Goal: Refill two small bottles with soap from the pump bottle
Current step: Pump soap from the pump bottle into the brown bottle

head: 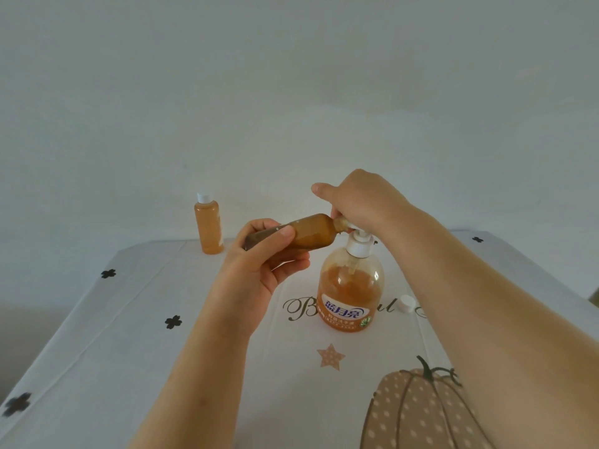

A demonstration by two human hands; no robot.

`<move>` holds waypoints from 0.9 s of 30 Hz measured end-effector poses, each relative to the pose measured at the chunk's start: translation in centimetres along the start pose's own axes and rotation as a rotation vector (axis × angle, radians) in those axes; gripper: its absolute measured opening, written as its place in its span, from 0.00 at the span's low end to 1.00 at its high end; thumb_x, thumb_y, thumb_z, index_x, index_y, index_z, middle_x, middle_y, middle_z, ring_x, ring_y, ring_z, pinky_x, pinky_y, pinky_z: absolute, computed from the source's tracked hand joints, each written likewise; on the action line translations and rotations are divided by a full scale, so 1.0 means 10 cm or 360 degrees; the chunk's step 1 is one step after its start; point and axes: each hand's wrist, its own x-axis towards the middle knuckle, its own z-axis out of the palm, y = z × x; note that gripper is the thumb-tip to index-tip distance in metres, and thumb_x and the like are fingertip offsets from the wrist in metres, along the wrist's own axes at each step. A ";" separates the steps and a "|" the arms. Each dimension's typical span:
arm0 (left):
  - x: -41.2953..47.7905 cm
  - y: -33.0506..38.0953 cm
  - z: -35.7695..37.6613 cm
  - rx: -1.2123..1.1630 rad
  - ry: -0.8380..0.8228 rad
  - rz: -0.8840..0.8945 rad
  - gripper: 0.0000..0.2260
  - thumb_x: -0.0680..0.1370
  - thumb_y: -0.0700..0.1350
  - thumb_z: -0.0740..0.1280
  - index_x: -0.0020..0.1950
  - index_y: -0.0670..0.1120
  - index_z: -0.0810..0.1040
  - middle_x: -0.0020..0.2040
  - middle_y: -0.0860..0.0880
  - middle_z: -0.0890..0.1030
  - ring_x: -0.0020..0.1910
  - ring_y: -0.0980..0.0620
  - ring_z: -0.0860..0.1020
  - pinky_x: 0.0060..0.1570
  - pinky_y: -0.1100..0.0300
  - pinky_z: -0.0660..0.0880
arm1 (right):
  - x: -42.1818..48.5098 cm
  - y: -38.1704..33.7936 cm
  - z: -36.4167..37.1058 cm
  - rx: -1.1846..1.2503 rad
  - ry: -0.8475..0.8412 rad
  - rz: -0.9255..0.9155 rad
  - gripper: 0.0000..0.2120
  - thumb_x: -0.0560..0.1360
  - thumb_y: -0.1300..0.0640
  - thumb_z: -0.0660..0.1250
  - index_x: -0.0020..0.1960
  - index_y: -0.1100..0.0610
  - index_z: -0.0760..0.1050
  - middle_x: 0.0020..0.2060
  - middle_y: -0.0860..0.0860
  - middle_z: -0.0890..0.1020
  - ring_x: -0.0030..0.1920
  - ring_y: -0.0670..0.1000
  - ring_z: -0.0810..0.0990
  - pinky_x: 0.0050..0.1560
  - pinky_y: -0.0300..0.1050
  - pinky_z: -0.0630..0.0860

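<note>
Beneath both hands lies a tabletop [162, 367] under a white cloth printed with black flowers, a star, a pumpkin and script lettering; a plain pale wall [291, 92] rises behind it. The fingers [291, 264] and thumb of my left hand [259, 254] are curled round a small bottle [311, 233], held tilted almost flat, its mouth at the spout of the pump bottle [350, 286]. My right hand [359, 202] sits on the pump head, fingers curled down over it, thumb sticking out left. The pump bottle stands upright just below and right of my left fingers, holding orange soap. A second small bottle [209, 228], capped and full, stands well left of those fingers at the far edge. A white cap [406, 303] lies right of the pump bottle, beside my right forearm. Open cloth stretches left of my left arm to the tabletop's left edge.
</note>
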 end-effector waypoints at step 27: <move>0.05 -0.08 -0.07 0.0047 0.0035 -0.0030 0.07 0.70 0.40 0.70 0.46 0.44 0.75 0.39 0.44 0.83 0.37 0.46 0.83 0.38 0.58 0.80 | -0.04 0.03 0.08 0.0019 -0.0039 0.0029 0.24 0.80 0.41 0.56 0.48 0.58 0.82 0.32 0.52 0.81 0.34 0.52 0.77 0.39 0.45 0.71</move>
